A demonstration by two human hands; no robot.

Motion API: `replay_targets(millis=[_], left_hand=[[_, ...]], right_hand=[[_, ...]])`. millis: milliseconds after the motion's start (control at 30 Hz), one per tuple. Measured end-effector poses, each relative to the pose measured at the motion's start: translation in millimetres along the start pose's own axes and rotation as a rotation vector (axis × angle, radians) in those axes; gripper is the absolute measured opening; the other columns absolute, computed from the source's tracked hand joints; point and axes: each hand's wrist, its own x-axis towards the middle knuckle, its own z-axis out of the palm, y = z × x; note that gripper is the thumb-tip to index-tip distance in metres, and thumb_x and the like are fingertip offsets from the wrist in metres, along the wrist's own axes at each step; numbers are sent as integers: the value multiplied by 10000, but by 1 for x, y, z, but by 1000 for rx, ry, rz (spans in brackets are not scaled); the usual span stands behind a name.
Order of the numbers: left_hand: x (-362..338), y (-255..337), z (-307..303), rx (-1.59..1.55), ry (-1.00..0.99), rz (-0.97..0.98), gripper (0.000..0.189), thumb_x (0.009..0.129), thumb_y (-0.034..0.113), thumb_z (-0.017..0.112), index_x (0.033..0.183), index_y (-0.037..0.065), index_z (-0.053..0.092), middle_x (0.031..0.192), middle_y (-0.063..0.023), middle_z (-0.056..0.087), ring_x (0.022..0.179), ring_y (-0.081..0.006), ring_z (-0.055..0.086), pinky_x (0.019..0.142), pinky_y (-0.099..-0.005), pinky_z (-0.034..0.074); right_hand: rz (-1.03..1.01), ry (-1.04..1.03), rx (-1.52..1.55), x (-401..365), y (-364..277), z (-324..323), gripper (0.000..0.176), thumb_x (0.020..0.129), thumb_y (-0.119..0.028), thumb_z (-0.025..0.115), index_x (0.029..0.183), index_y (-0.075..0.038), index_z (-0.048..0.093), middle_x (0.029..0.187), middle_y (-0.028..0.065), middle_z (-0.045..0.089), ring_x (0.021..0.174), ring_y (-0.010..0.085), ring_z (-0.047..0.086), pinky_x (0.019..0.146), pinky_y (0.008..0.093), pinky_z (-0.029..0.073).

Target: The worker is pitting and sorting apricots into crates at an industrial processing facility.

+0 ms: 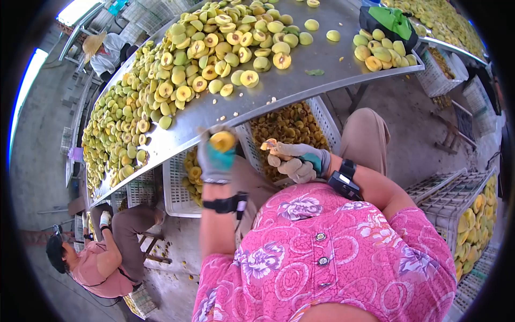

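Note:
My left hand (217, 161), in a grey and teal work glove, is raised by the table edge and smeared by motion. Its fingers are closed around a yellow peach half (222, 141). Close beside it, my gloved right hand (300, 161) has its fingers wrapped round a small piece with a wet, orange-brown tip (269, 144); I cannot tell what it is. Below both hands stands a white crate (331, 119) of brown-orange fruit pieces (292, 126). Another white crate (177, 190), with yellow fruit in it, is under my left hand.
A metal table (257, 99) bears a large heap of halved peaches (214, 43). At its right end are more halves (382, 51) and a black and green bag (389, 24). One person (96, 257) sits at left, another (107, 51) beyond. Full crates (456, 214) stand right.

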Motion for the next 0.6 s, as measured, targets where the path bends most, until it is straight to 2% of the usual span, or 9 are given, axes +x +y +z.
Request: replay_targets(millis=[33, 100, 167, 200, 367, 433, 467, 533, 600], left_hand=[[-3, 21, -14, -116, -156, 69, 499, 954, 506, 455, 814, 48, 599, 841, -98, 631, 771, -257, 603, 702, -388, 523], [-11, 69, -43, 670, 209, 294, 372, 968, 343, 533, 978, -7, 657, 920, -97, 669, 802, -170, 624, 698, -291, 524], [-2, 92, -50, 1104, 309, 570, 308, 930, 259, 582, 1063, -13, 643, 1000, -61, 655, 864, -136, 596, 749, -278, 498], [5, 95, -52, 1240, 311, 538, 337, 912, 254, 593, 1109, -19, 616, 1035, -72, 645, 885, -138, 590, 778, -278, 490], [71, 56, 22, 1711, 53, 456, 620, 830, 366, 640, 1317, 19, 475, 1235, -163, 572, 1096, -237, 566, 908, -313, 453], [120, 33, 36, 1962, 28, 473, 581, 815, 391, 659, 1238, 16, 522, 1241, -191, 561, 1155, -338, 531, 972, -378, 421], [136, 24, 45, 1958, 20, 477, 581, 815, 391, 659, 1238, 16, 522, 1241, -191, 561, 1155, -338, 531, 972, -378, 421], [158, 10, 57, 2131, 1, 342, 639, 817, 455, 614, 1306, 69, 472, 1374, -174, 469, 1342, -338, 347, 1113, -434, 250], [165, -4, 58, 2199, 2, 403, 623, 813, 447, 625, 1301, 89, 476, 1372, -163, 472, 1343, -338, 342, 1112, -455, 237]], right_hand=[[-19, 29, 32, -3, -1, -4, 405, 995, -469, 396, 1002, -82, 515, 577, -62, 345, 338, 25, 244, 295, 202, 217], [-48, 59, 6, -7, -6, -16, 397, 991, -472, 407, 995, -91, 519, 586, -63, 367, 349, 32, 257, 311, 214, 238], [-187, 469, -132, -5, -5, -25, 399, 977, -498, 422, 1021, -116, 526, 600, -62, 338, 395, 33, 277, 326, 223, 230], [-189, 565, -136, -4, -4, -27, 364, 947, -487, 505, 958, -123, 523, 597, -73, 363, 404, 39, 295, 351, 217, 245], [-175, 652, -176, 5, -9, -24, 323, 945, -463, 507, 940, -140, 524, 595, -74, 398, 388, 49, 311, 351, 213, 244], [-185, 753, -414, 5, -12, -21, 318, 953, -456, 486, 921, -142, 528, 564, -68, 418, 369, 58, 327, 338, 218, 253], [-198, 695, -369, 5, -13, -25, 345, 954, -470, 471, 902, -134, 529, 529, -54, 432, 354, 63, 343, 324, 218, 254], [-224, 718, -479, 2, -11, -25, 354, 955, -473, 468, 899, -128, 527, 517, -53, 422, 348, 62, 338, 319, 216, 248], [-233, 735, -610, 0, -11, -19, 375, 958, -477, 460, 883, -114, 521, 506, -56, 411, 343, 60, 344, 314, 207, 257]])
